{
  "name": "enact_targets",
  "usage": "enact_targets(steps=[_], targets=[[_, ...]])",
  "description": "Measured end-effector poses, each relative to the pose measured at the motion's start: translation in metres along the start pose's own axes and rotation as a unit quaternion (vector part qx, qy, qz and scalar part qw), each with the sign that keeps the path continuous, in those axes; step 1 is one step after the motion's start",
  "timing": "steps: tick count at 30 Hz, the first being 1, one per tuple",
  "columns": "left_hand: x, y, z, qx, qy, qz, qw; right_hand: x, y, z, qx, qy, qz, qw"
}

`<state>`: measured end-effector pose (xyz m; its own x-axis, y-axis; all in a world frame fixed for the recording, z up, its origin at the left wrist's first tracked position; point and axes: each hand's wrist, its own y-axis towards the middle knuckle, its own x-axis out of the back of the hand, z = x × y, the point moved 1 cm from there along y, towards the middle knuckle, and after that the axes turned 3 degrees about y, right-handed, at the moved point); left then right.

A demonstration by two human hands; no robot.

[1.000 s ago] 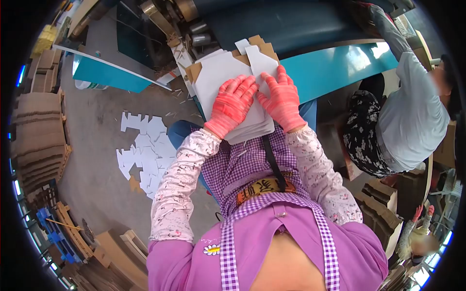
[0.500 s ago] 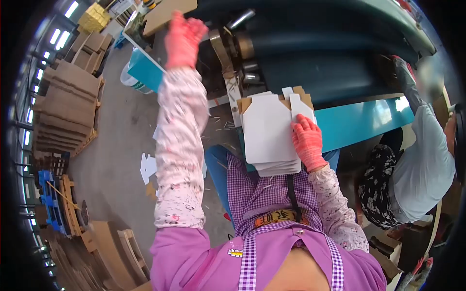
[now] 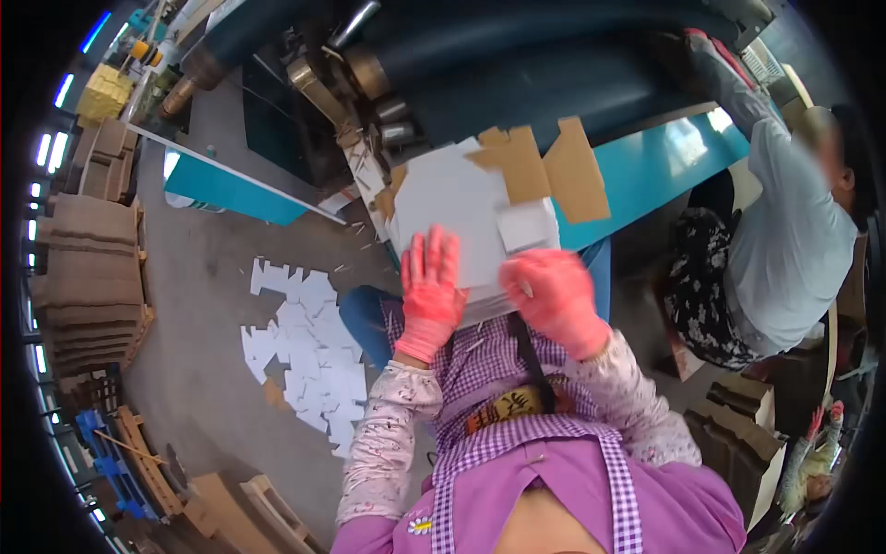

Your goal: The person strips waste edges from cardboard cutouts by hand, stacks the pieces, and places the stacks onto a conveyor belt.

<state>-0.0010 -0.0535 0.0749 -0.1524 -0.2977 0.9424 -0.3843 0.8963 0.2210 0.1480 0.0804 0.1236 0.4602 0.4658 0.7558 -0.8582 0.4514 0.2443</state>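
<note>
A stack of die-cut cardboard blanks (image 3: 452,198), white side up, lies in front of me at the edge of the blue-green table. My left hand (image 3: 431,295), in a coral glove, rests flat on the near left part of the top blank with its fingers straight. Curled and slightly blurred, my right hand (image 3: 554,300) is at the stack's near right side, just below a small white flap (image 3: 524,227). What its fingers hold, if anything, is hidden. Beyond that flap, a brown cardboard piece (image 3: 521,166) shows above the stack, with another brown piece (image 3: 577,173) to its right.
White cardboard scraps (image 3: 318,346) lie scattered on the floor at left. Stacked brown cardboard (image 3: 92,277) stands farther left. A blue-green table (image 3: 646,171) extends right, towards a seated co-worker (image 3: 784,222). Large dark rollers (image 3: 517,55) sit behind the stack.
My left hand has come back from far forward onto the stack. My right hand has moved nearer and curled. Brown cardboard faces now show over the stack; the view has turned left.
</note>
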Motion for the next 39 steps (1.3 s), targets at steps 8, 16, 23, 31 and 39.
enact_targets(steps=[8, 16, 23, 31, 39], targets=[[0.015, 0.032, 0.004, -0.023, 0.022, 0.087, 0.996, 0.018, 0.019, -0.069, -0.133, 0.033, -0.214, 0.967], [-0.004, 0.055, 0.014, -0.169, -0.034, 0.019, 0.985, -0.03, 0.04, -0.047, -0.206, -0.121, -0.045, 0.97], [-0.01, 0.051, 0.015, -0.172, -0.044, 0.036, 0.983, -0.035, 0.038, -0.048, -0.197, -0.136, -0.041, 0.97], [-0.022, 0.079, 0.006, -0.143, 0.034, 0.028, 0.989, -0.029, 0.044, -0.06, -0.178, -0.091, -0.066, 0.978], [-0.046, 0.031, 0.11, 0.318, -0.242, -0.222, 0.889, -0.026, 0.048, -0.068, -0.183, -0.024, -0.069, 0.98]])
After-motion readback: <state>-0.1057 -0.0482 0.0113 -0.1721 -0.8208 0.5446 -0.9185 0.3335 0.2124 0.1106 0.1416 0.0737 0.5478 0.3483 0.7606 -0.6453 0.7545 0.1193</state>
